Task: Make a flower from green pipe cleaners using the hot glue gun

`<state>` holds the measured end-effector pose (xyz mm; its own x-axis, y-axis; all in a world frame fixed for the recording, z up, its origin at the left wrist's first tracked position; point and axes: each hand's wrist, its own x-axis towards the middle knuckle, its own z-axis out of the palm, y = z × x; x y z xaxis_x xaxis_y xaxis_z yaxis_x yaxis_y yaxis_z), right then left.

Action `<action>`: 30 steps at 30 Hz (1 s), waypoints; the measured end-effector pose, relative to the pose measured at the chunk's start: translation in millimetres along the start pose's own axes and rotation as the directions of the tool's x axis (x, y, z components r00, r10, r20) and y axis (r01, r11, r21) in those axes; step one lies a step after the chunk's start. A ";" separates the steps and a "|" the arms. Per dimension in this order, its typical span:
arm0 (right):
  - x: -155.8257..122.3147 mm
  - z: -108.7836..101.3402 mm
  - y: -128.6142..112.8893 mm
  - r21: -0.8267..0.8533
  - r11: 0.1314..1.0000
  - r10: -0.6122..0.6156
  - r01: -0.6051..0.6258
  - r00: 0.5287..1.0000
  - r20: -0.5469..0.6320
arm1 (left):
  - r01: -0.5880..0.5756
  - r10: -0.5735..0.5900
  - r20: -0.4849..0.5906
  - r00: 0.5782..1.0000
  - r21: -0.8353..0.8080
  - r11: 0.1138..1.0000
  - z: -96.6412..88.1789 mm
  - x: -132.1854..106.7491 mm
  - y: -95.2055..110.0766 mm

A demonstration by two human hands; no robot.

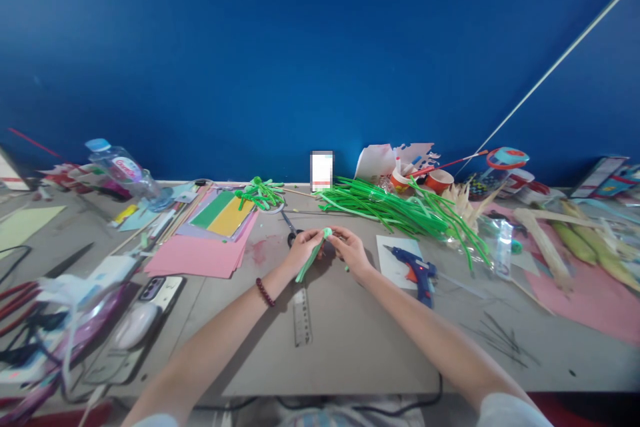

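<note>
Left hand (306, 245) clamped on slender green stems (309, 261), right hand (351, 251) pinching their pale rounded top (327, 232), transparent straight ruler (302, 320) below (lying flat on grey tabletop (370, 347))

Our left fingers (314, 236) hide part of the scissors (291, 235); at the bench's (360, 347) back edge, a white card (323, 171) is pixelated; the picture's left edge cuts off our yellow-green paper (30, 222).

The grey tabletop (360, 347) carries a ruler (303, 323) near its middle, with scissors (291, 238) farther back. Pink sheets (185, 258) lie to the left; green stems (395, 210), white paper (389, 270) and thin dark strips (505, 341) lie to the right.
</note>
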<state>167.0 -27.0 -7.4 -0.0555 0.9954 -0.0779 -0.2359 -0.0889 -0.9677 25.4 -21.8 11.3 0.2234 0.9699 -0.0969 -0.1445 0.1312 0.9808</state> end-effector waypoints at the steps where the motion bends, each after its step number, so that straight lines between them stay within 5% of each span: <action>1: 0.0 0.0 0.0 -0.009 1.000 0.003 -0.003 1.000 0.003 | -0.012 0.012 -0.002 1.000 0.025 1.000 -0.3 -0.2 1.0; 9: 3.3 -1.7 4.9 -0.037 0.999 -0.007 0.006 0.999 -0.052 | -0.013 0.012 0.012 1.000 0.122 0.992 -2.3 0.4 -0.6; 15: 5.2 -4.7 8.8 -0.009 1.000 0.002 -0.003 0.995 -0.099 | -0.198 0.212 -0.002 0.977 0.340 0.919 2.4 -5.2 -3.6; 21: 5.3 -4.4 8.7 -0.001 1.000 0.002 -0.002 0.997 -0.076 | -0.255 0.286 0.001 0.958 0.459 0.851 2.2 -6.1 -5.2; 30: 4.3 -3.1 7.4 0.013 1.000 -0.015 0.015 0.999 -0.038 | -0.154 0.125 0.129 0.984 0.249 0.956 -3.8 2.7 -7.7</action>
<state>168.0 -23.3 -15.6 -0.0149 0.9972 -0.0728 -0.2493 -0.0742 -0.9656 23.4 -19.4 2.9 0.3257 0.9442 0.0494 0.0673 -0.0752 0.9949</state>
